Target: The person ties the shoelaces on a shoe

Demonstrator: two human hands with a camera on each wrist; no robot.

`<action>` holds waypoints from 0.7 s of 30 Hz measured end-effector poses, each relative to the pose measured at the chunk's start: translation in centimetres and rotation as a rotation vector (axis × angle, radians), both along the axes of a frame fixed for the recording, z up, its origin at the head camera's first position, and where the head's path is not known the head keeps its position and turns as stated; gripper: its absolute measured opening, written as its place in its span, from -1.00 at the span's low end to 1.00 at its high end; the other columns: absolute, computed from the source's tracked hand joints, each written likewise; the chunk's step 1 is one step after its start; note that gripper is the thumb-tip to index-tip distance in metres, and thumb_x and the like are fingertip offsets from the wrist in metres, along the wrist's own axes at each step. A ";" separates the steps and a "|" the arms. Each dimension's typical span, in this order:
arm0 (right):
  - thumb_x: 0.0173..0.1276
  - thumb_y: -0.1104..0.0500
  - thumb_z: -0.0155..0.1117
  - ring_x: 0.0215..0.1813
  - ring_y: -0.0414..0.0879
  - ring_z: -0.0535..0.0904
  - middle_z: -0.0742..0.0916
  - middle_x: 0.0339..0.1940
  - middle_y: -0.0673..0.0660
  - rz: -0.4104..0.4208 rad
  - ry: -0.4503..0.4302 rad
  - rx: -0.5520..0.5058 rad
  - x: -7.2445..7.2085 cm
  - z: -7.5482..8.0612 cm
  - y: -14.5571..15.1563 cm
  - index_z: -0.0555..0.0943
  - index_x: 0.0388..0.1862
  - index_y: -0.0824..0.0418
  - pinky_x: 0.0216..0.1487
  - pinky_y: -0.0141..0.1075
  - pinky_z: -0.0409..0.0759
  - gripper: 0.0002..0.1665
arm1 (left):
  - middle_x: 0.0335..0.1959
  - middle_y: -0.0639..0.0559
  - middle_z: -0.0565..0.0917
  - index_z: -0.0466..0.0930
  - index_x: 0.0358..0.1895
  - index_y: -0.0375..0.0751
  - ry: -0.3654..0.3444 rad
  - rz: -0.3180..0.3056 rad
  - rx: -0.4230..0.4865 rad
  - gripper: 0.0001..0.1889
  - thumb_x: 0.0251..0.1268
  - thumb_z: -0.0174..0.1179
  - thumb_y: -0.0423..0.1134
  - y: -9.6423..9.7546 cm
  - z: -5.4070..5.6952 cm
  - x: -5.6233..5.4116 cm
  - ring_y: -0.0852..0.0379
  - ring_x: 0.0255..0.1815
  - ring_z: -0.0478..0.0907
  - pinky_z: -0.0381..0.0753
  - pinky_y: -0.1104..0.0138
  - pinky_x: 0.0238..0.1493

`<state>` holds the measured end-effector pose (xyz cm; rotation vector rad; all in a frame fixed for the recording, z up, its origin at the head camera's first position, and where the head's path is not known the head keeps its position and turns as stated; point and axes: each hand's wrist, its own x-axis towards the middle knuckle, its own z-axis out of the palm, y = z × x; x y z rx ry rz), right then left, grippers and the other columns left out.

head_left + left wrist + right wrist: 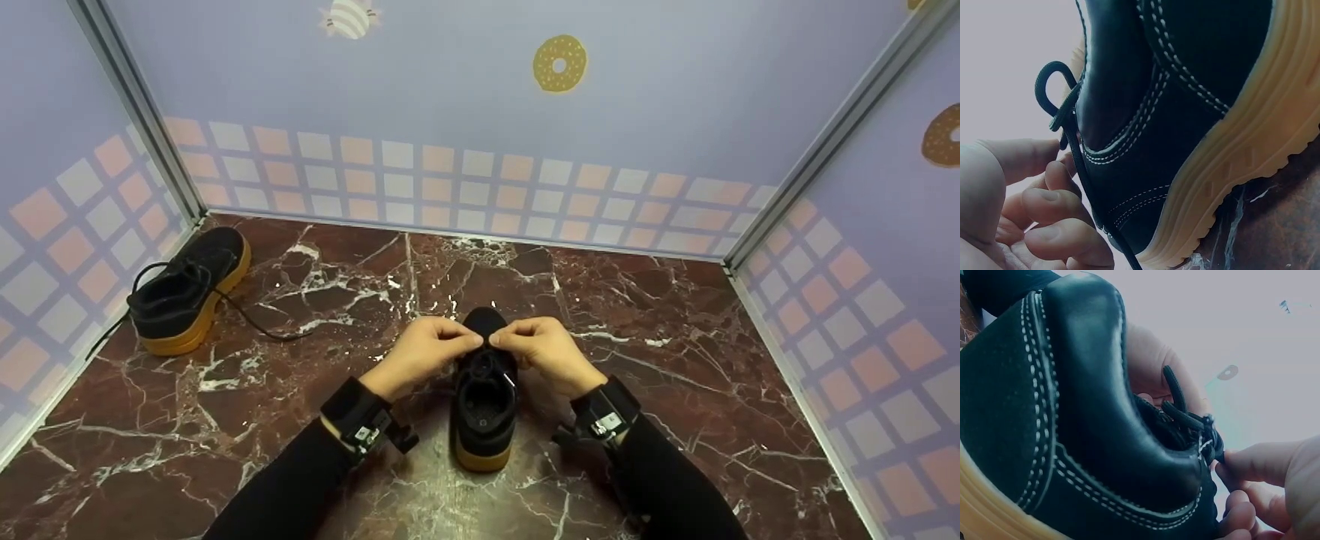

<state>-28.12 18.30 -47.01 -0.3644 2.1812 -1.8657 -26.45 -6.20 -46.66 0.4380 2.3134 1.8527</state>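
A black shoe point(484, 435) with a yellowish-tan sole stands upright on the floor between the hands, toe pointing away. Over its lacing, near the toe, my left hand point(429, 349) pinches the dark shoelace point(1057, 93) between thumb and forefinger. The lace makes a loop there, and one length runs down the shoe's side. From the other side my right hand point(551, 352) pinches the lacing's front end with thumb and forefinger, almost meeting the left fingertips. Lace ends stick up above the tongue in the right wrist view. Exactly which strand each hand holds is partly hidden.
A matching black shoe point(191, 289) stands at the far left by the wall, its untied lace trailing on the reddish-brown marbled floor point(315, 435). Lilac wall panels point(450, 97) with checks and sweets enclose the back and both sides. Each wrist carries a strapped camera.
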 end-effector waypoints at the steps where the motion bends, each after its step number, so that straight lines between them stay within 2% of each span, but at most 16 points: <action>1: 0.45 0.19 0.56 -0.49 -0.22 0.42 0.84 -0.24 0.07 0.001 0.001 0.000 0.0 0.0 0.0 0.90 -0.18 0.25 -0.45 -0.33 0.35 -0.87 | -0.19 0.06 0.82 0.93 -0.08 -0.23 -0.007 0.000 0.005 -0.79 0.48 0.50 -0.15 0.0 0.0 0.0 0.20 -0.35 0.55 0.49 0.43 -0.38; 5: 0.45 0.19 0.56 -0.48 -0.22 0.42 0.82 -0.27 0.05 0.002 0.003 -0.002 0.0 0.0 0.0 0.91 -0.19 0.25 -0.45 -0.34 0.34 -0.87 | -0.23 0.08 0.81 0.93 -0.09 -0.22 -0.031 0.004 0.018 -0.80 0.45 0.53 -0.14 0.0 -0.1 -0.1 0.20 -0.39 0.52 0.46 0.43 -0.42; 7: 0.46 0.18 0.56 -0.48 -0.22 0.42 0.81 -0.30 0.03 0.001 0.002 -0.002 0.0 0.0 0.0 0.91 -0.19 0.24 -0.46 -0.34 0.34 -0.87 | -0.22 0.08 0.82 0.93 -0.10 -0.23 -0.038 0.005 0.023 -0.79 0.44 0.54 -0.15 0.0 -0.1 -0.1 0.20 -0.35 0.55 0.48 0.42 -0.38; 13: 0.46 0.16 0.57 -0.49 -0.22 0.41 0.76 -0.36 0.01 0.005 0.006 0.004 0.2 0.1 0.0 0.91 -0.19 0.24 -0.46 -0.34 0.34 -0.85 | -0.16 0.04 0.86 0.93 -0.09 -0.24 -0.025 -0.006 0.017 -0.79 0.45 0.54 -0.15 0.1 -0.3 -0.2 0.19 -0.28 0.61 0.53 0.43 -0.33; 21: 0.46 0.16 0.57 -0.50 -0.22 0.42 0.76 -0.37 0.01 0.007 0.013 0.002 0.1 0.0 0.1 0.90 -0.18 0.25 -0.48 -0.37 0.35 -0.85 | -0.17 0.04 0.84 0.93 -0.09 -0.25 -0.023 -0.010 0.019 -0.79 0.44 0.54 -0.16 0.1 -0.3 -0.3 0.20 -0.36 0.56 0.49 0.45 -0.42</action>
